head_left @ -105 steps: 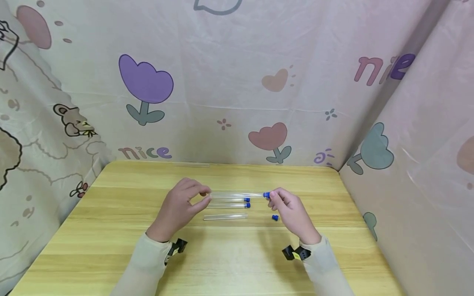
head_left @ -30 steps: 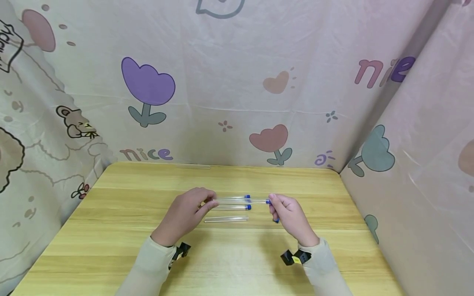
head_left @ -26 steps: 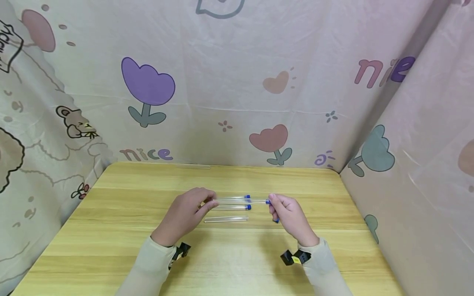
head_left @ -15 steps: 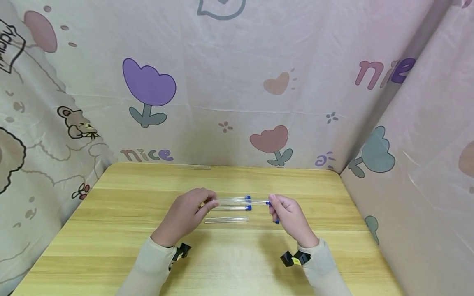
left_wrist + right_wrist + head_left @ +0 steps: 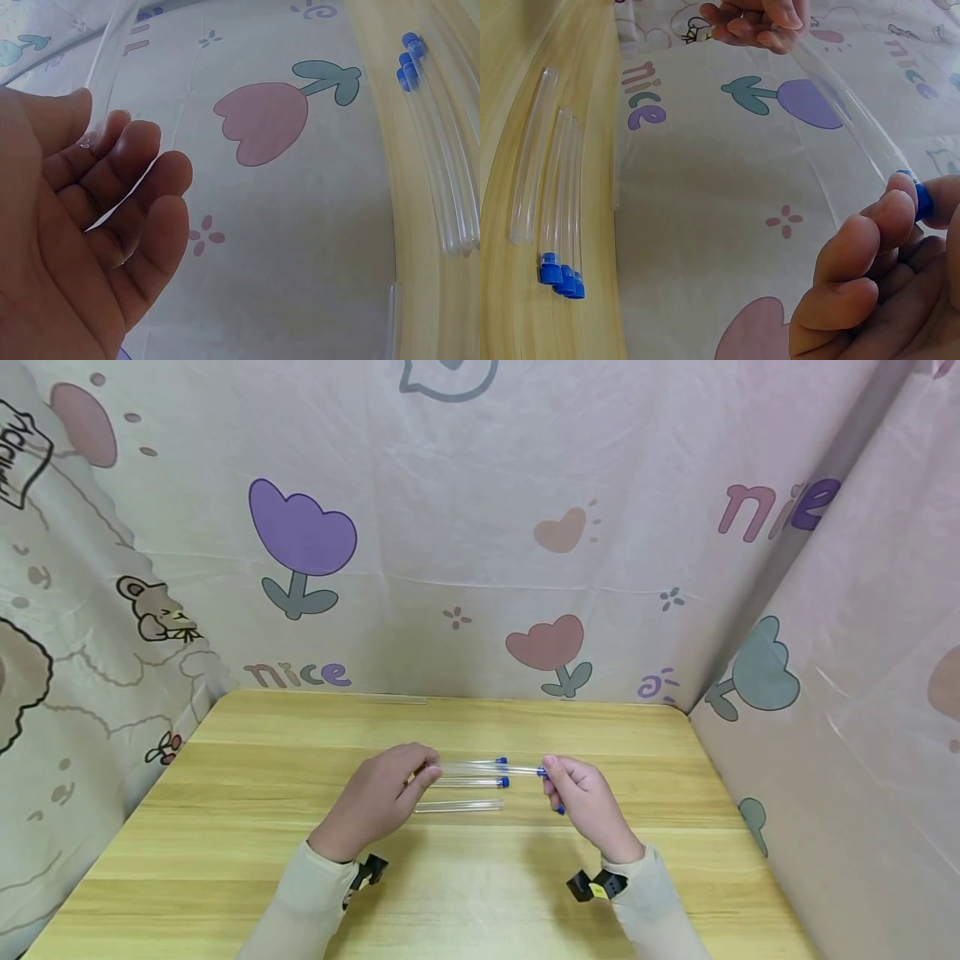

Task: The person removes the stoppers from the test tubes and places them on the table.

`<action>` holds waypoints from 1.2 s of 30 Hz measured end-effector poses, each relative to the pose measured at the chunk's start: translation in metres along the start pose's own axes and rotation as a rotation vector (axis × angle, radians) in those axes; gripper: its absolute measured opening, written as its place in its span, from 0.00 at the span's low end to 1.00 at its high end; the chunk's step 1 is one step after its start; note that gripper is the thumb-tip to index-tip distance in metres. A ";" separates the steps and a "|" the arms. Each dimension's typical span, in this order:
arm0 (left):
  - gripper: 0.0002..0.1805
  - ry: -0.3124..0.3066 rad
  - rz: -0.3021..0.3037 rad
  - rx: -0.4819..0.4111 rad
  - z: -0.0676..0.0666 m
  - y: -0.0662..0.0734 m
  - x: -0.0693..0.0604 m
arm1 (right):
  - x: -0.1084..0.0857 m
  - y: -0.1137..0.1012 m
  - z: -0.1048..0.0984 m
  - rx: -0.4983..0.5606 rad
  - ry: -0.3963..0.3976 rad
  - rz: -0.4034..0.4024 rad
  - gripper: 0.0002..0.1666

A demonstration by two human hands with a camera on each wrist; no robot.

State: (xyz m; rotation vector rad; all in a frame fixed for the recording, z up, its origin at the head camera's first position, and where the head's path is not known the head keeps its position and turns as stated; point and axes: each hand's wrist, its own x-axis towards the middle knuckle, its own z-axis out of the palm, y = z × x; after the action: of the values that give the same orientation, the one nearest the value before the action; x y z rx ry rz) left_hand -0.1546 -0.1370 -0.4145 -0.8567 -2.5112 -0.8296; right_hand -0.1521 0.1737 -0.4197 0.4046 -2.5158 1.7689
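Note:
A clear test tube [image 5: 521, 771] with a blue stopper [image 5: 922, 201] at its right end is held level above the table between both hands. My left hand [image 5: 386, 789] pinches its left end with thumb and fingers. At the other end, my right hand [image 5: 588, 793] pinches the stopper between thumb and finger. Several blue-capped tubes [image 5: 562, 187] lie side by side on the table beneath, partly behind the held one in the head view. Closer to me lies clear uncapped tubing [image 5: 459, 807]. A loose blue stopper [image 5: 559, 810] shows below my right fingers, partly hidden.
The wooden table [image 5: 480, 893] has a patterned cloth [image 5: 450, 527] hanging behind it and at both sides. Another thin clear tube [image 5: 401, 700] lies along the back edge, close to the cloth.
Compared with 3.5 seconds ago, the held tube and both hands sit slightly lower in the head view, and my right hand now covers part of the loose stopper. Over the last second both hands stay nearly still.

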 end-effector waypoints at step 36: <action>0.21 -0.015 -0.007 -0.198 0.002 -0.004 0.000 | 0.000 0.003 0.001 -0.054 -0.032 -0.389 0.16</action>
State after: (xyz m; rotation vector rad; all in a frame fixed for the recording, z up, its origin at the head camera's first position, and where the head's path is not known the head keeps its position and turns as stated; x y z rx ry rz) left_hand -0.1569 -0.1380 -0.4181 -0.9203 -2.4760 -1.0922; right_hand -0.1522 0.1739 -0.4227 0.8560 -2.2948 1.5534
